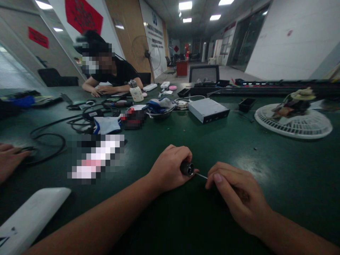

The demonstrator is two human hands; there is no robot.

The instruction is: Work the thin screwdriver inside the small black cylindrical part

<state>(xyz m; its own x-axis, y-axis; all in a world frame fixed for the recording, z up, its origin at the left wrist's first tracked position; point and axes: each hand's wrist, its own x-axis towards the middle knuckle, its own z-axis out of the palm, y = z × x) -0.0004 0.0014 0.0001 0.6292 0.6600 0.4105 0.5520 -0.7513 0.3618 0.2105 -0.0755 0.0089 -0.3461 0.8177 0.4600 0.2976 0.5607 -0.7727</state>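
Note:
My left hand [171, 168] is wrapped round a dark, short cylinder [187, 168] whose open round end faces right and toward me. My right hand [235, 189], just to the right, pinches a thin metal rod [202, 175], like a screwdriver shaft. The rod's far end lies by my left fingertips, below the cylinder's opening. Whatever handle the rod has is mostly hidden inside my right fingers. Both hands are low over the dark green table [148, 219].
A silver disc drive [208, 109] lies beyond my hands, with a white fan grille [293, 122] at the right. Black cables [53, 154], a white case [34, 216] and another person's hand [12, 159] are on the left. A person [114, 72] sits across the table.

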